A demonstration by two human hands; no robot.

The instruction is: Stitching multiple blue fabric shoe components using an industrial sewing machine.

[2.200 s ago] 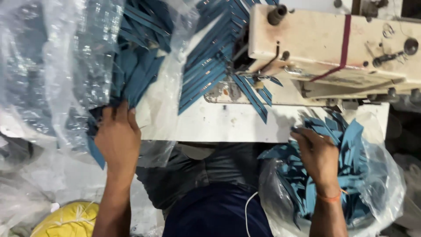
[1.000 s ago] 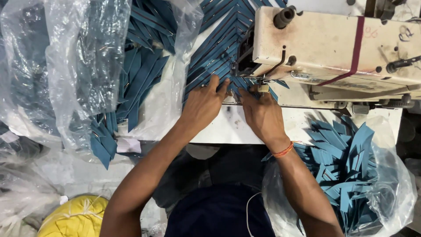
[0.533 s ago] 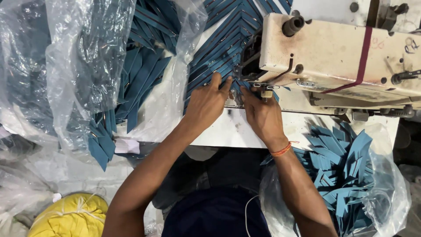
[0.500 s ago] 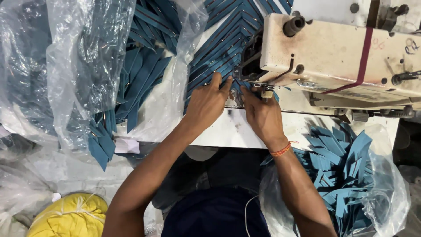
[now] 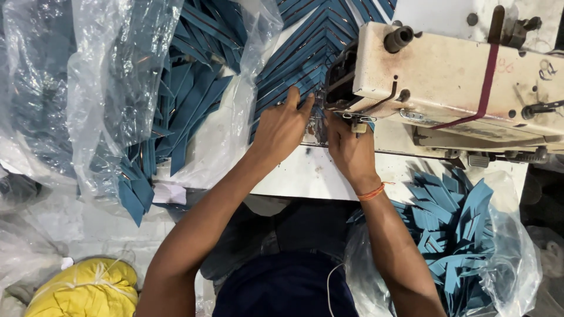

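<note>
- Both hands meet at the needle end of the sewing machine [image 5: 464, 82]; left hand [image 5: 282, 126] comes in from the left, right hand [image 5: 351, 154] from just below the machine head.
- Work piece: a blue fabric strip [image 5: 305, 97] lying on the machine table [image 5: 311, 176], just beyond the fingertips, at the near end of a fanned row of like strips.
- Long axis of the strip runs on a diagonal, up and away to the right toward the needle; the left hand is the nearer, lying flat on it.
- Left hand: fingers spread, pressing down, not pinching.
- Right hand: fingers bunched beside the presser foot; whether they pinch cloth, cannot tell.
- Strips look flat, stiff, pointed at the ends, teal-blue.
- More strips fill the plastic bag [image 5: 470, 246] by the right forearm and the clear bags [image 5: 117, 100] at left.
</note>
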